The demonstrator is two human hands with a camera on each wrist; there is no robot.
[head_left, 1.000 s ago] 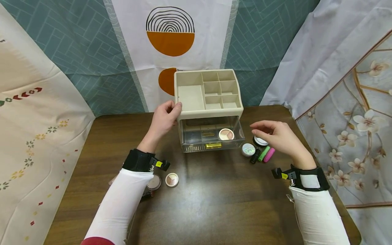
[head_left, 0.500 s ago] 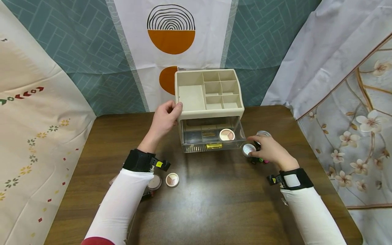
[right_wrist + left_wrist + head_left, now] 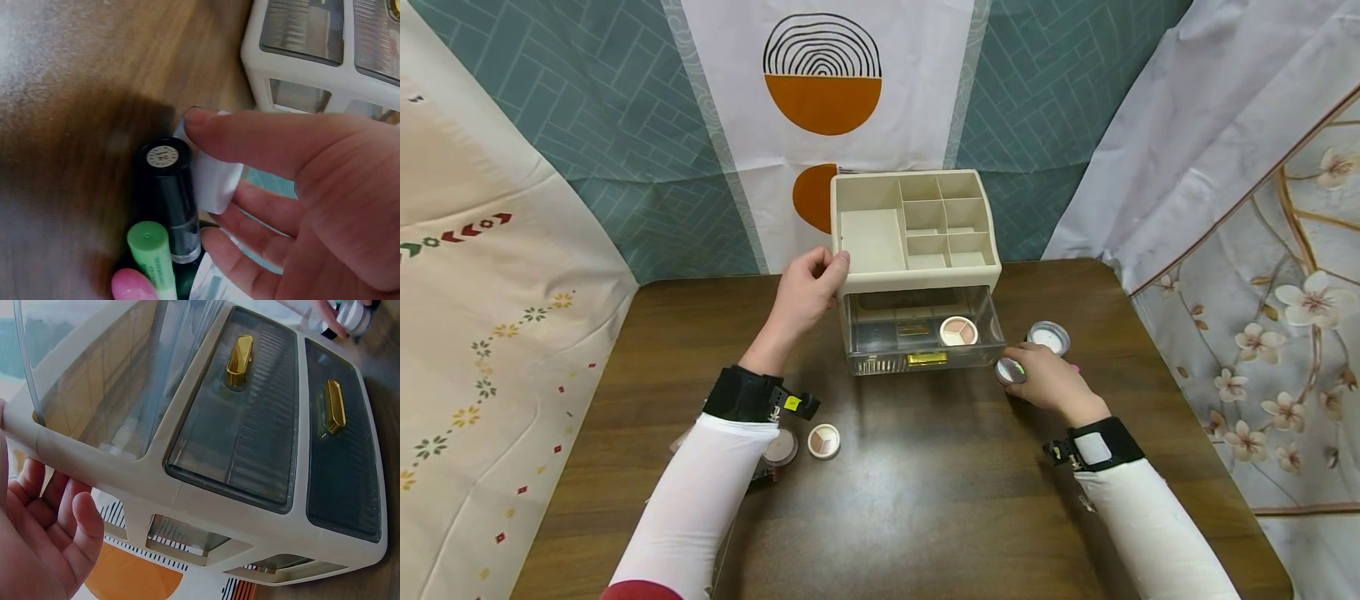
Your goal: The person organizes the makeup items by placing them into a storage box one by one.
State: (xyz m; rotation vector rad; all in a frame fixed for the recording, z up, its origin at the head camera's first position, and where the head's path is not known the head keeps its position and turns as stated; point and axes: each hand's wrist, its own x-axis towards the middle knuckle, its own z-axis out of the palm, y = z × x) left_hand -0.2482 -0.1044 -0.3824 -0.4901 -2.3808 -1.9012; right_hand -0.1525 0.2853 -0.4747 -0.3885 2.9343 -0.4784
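Observation:
My left hand (image 3: 807, 290) grips the left front edge of a cream makeup organizer (image 3: 917, 280). Its clear top drawer (image 3: 880, 360) is pulled out, with a round three-shade palette (image 3: 958, 331) inside at the right. At the organizer's right, my right hand (image 3: 1047, 379) pinches a small round white jar (image 3: 215, 184) with a shiny lid, tilted between thumb and fingers. Beside the jar are a black tube (image 3: 167, 187), a green tube (image 3: 150, 250) and a pink item (image 3: 132, 286), mostly hidden by my hand in the head view.
Behind my right hand sits a round clear-rimmed container (image 3: 1049, 337). Near my left forearm lie another three-shade palette (image 3: 823, 442) and a round compact (image 3: 781, 448), with dark items partly hidden under the sleeve. Two lower drawers (image 3: 250, 425) with gold handles are closed. Curtains surround the table.
My right hand has moved left and down from above the cosmetics and taken hold of the small jar, whose lid now tilts. The left hand has stayed on the organizer.

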